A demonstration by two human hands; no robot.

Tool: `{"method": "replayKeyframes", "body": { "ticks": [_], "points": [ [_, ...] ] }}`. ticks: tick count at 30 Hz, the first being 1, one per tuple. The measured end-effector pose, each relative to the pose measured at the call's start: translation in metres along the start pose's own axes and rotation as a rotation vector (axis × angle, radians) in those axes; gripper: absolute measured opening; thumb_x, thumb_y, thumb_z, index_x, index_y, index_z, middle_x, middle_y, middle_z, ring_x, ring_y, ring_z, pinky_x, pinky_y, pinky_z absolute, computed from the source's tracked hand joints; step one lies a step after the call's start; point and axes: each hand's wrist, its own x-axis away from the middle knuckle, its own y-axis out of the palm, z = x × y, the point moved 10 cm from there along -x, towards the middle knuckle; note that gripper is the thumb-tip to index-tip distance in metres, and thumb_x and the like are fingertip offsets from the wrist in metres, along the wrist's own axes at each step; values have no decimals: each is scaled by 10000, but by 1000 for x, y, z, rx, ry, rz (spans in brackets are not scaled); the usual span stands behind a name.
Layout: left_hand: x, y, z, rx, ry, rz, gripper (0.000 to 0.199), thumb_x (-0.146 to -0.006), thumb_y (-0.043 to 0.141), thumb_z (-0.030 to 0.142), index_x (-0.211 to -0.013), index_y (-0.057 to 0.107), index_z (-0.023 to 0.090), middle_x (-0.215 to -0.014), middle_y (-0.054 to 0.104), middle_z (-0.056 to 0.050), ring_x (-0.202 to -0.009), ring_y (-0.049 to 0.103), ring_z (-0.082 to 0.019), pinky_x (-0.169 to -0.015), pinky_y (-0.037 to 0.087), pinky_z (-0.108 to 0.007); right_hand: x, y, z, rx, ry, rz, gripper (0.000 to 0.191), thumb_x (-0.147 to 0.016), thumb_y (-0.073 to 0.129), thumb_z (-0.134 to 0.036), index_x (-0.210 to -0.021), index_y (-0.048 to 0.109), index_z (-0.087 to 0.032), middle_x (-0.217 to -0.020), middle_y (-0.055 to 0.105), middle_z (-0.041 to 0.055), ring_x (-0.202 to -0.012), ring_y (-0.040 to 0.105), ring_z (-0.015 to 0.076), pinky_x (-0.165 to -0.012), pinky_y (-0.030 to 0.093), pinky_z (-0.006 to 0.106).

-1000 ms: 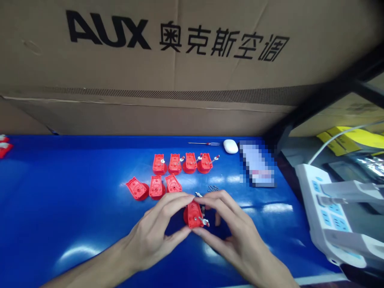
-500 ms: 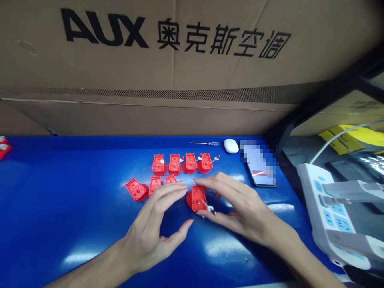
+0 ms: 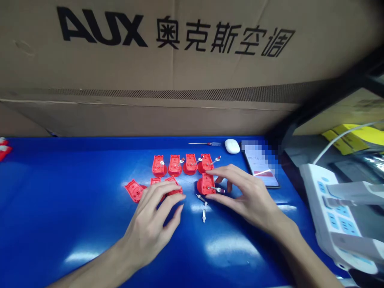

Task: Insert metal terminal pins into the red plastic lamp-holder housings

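Nearest are the left hand [image 3: 150, 228] and the right hand [image 3: 243, 200], both held over a blue counter [image 3: 60, 192]. The left grip is apart, its fingers curved and spread above a near row of three red plastic housings [image 3: 173, 185], the middle one partly hidden by the hand. The right grip is placed around a single red plastic housing [image 3: 207, 184], which is just right of that row, with the fingers across its far part and the thumb at its near side; whether it is clamped cannot be told. A metal clip [image 3: 217, 189] projects rightward from this housing. Two small white pins [image 3: 204, 215] are laid on the counter just nearer than it.

Farther off, a row of four red housings [image 3: 190, 164] is lined up, with metal clips showing. Beyond them are a thin screwdriver [image 3: 205, 143], a white rounded object [image 3: 232, 146] and a smartphone [image 3: 260, 168], its screen blurred. A white power strip [image 3: 327, 208] is seen off to the right, and a large cardboard carton [image 3: 150, 80] printed "AUX" rises behind the counter.
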Motion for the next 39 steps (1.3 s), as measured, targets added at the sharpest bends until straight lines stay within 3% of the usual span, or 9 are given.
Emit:
{"method": "replayKeyframes", "body": {
  "ticks": [8, 14, 23, 39],
  "points": [
    [-3, 1, 2, 0, 14, -2, 320, -1003, 722, 47, -1282, 709, 204, -1304, 723, -90, -1270, 666, -248, -1115, 520, -445, -1, 10, 1, 26, -24, 26, 471, -1040, 773, -319, -1489, 634, -331, -1383, 635, 109, -1266, 671, 302, -1077, 619, 514],
    [-2, 0, 1, 0, 14, 9, 313, -1004, 722, 49, -1276, 710, 204, -1298, 727, -85, -1262, 669, -243, -1117, 520, -446, -1, 10, 4, 64, -11, 43, 473, -1042, 762, -395, -1494, 639, -329, -1309, 591, 108, -1123, 684, 291, -1021, 635, 521],
    [-3, 0, 2, 4, 18, 7, 322, -1007, 720, 47, -1288, 710, 205, -1303, 724, -90, -1266, 666, -242, -1108, 524, -445, -2, 13, 4, 70, 25, -36, 470, -1044, 757, -401, -1495, 658, -312, -1257, 604, 104, -1137, 670, 294, -1008, 629, 489],
    [-2, -1, 3, 8, 13, 7, 314, -1015, 709, 55, -1288, 705, 209, -1294, 735, -87, -1259, 678, -240, -1094, 528, -443, 3, 0, 13, 84, 70, -87, 451, -1098, 674, -427, -1535, 627, -324, -1210, 611, 91, -1083, 674, 283, -988, 602, 499]
  ]
}}
